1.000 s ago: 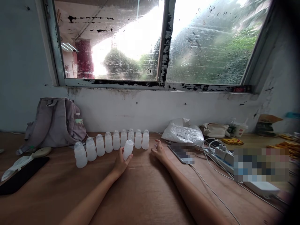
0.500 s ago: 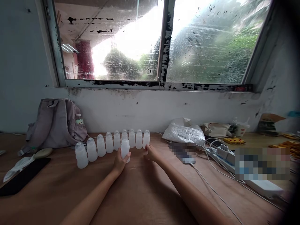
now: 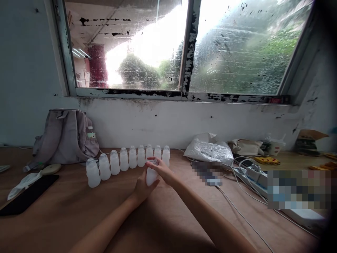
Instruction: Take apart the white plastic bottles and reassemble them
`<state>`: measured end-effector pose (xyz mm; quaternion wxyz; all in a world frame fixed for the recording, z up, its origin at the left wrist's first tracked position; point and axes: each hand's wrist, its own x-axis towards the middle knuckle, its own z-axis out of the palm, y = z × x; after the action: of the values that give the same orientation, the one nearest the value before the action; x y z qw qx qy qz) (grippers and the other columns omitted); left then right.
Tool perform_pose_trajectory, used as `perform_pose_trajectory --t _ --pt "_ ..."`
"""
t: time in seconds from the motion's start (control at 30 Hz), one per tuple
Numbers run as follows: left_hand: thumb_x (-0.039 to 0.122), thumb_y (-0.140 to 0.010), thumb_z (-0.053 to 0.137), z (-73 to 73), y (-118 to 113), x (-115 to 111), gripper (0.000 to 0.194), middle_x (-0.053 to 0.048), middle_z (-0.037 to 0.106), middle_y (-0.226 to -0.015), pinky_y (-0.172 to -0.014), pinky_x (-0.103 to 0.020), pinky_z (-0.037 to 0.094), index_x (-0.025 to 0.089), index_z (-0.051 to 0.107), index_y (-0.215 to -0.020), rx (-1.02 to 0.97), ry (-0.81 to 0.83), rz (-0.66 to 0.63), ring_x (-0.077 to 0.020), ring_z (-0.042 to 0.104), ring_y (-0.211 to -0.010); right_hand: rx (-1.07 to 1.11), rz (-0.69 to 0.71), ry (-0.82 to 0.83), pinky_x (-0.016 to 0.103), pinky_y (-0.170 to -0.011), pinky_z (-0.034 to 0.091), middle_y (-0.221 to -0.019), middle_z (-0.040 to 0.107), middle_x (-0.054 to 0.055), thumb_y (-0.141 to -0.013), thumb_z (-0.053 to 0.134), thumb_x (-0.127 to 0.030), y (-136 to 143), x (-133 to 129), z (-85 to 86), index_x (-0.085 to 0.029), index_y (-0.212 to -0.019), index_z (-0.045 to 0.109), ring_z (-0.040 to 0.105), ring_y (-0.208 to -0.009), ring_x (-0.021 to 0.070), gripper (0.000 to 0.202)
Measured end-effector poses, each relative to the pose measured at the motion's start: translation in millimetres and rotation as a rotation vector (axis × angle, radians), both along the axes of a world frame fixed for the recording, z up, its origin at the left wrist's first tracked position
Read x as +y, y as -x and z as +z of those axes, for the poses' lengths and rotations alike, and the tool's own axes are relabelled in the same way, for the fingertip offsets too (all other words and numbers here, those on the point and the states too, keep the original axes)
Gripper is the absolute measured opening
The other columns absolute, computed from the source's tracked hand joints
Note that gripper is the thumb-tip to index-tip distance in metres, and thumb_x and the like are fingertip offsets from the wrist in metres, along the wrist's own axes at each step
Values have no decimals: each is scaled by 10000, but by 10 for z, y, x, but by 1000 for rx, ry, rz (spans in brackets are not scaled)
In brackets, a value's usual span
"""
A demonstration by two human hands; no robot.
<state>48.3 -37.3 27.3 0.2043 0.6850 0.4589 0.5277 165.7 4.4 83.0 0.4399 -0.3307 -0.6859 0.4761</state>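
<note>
A frosted white bottle (image 3: pixel 151 177) with a rounded, wavy body is in my left hand (image 3: pixel 142 187), its fingers and thumb wrapped round the body. My right hand (image 3: pixel 163 170) comes over from the right, with its fingers closed about the bottle's clear cap. Behind them, several matching frosted bottles (image 3: pixel 93 175) with clear domed caps stand upright in a slanting row, running from the left front to the back near the wall. My right hand partly hides the bottles at the row's right end.
At the left stand a grey backpack (image 3: pixel 65 137) and a dark flat pad (image 3: pixel 28 196). A silvery plastic package (image 3: pixel 209 149) lies right of the row. Farther right, white cables (image 3: pixel 237 211) and a power strip (image 3: pixel 302 214) spread over the wooden table (image 3: pixel 79 218). Some items are blurred out.
My left hand has moved slightly right with the bottle, which is now tilted. My right hand has left the row's right end and closed on the held bottle's cap.
</note>
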Motion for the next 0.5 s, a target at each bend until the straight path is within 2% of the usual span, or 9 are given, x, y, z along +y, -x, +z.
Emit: perform_pose_trajectory --t 0.1,0.17,0.27,0.37,0.43,0.5 --pt "360 -672 569 4 -65 -41 436 -64 605 -870 -636 -326 425 182 465 -1057 -6 31 21 -223 570 -750 71 31 136 287 -699 439 -803 620 47 -658 613 -403 16 -7 -69 -180 -930 559 567 -776 176 357" --pt "329 -635 601 44 -93 -62 387 -51 609 -801 -616 -312 412 180 510 -980 -61 89 -1 -216 566 -709 141 28 201 280 -672 444 -753 628 49 -646 629 -373 1 14 -100 -166 -939 552 578 -742 178 366" --pt "358 -621 591 157 -138 -123 286 -36 575 -686 -511 -267 382 155 546 -817 -335 344 -235 -170 536 -580 226 53 275 274 -645 447 -711 626 49 -662 613 -355 -32 16 -64 -159 -1014 517 590 -748 190 415" --pt "486 -705 422 299 -181 -228 393 -30 527 -633 -406 -221 317 131 541 -825 -601 611 -524 -114 468 -466 264 192 290 282 -660 451 -815 621 68 -720 524 -425 -105 -34 65 -176 -1111 468 582 -837 203 467" --pt "494 -725 363 394 -188 -295 430 -20 502 -628 -389 -197 289 130 535 -877 -730 680 -668 -91 442 -451 224 309 256 298 -674 455 -921 607 83 -730 470 -505 -188 -50 151 -196 -1127 463 569 -878 207 503" --pt "470 -718 379 479 -168 -333 407 -11 482 -623 -387 -186 279 135 531 -892 -823 692 -744 -79 424 -447 142 312 179 311 -684 459 -937 603 86 -695 497 -544 -292 -18 196 -198 -1086 495 570 -862 205 522"
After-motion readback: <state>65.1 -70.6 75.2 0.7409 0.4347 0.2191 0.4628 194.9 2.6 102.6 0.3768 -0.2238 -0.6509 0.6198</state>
